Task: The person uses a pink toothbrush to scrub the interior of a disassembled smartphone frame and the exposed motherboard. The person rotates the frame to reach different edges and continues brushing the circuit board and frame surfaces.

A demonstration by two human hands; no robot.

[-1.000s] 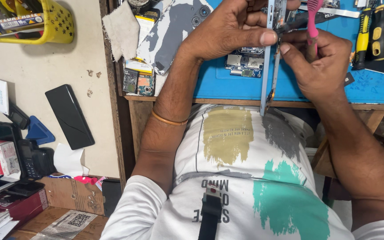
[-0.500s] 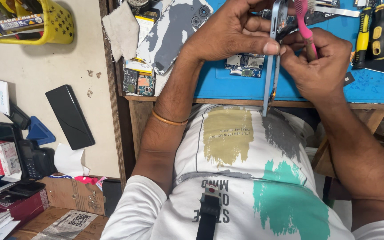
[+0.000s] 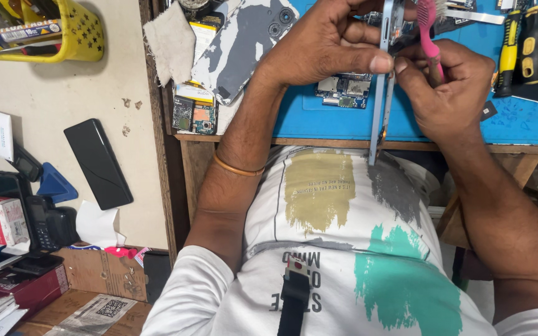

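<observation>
Thin metal phone frame (image 3: 382, 81); bristly pink brush (image 3: 429, 31).

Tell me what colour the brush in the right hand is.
Pink: the brush held in the right hand shows clearly in the head view.

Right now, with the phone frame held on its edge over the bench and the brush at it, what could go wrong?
1. The left hand pinches the thin frame only near its top; its lower end hangs past the bench edge, so it might slip and fall.
2. The pink brush in the right hand could flick dust onto the bare circuit board lying just beside.
</observation>
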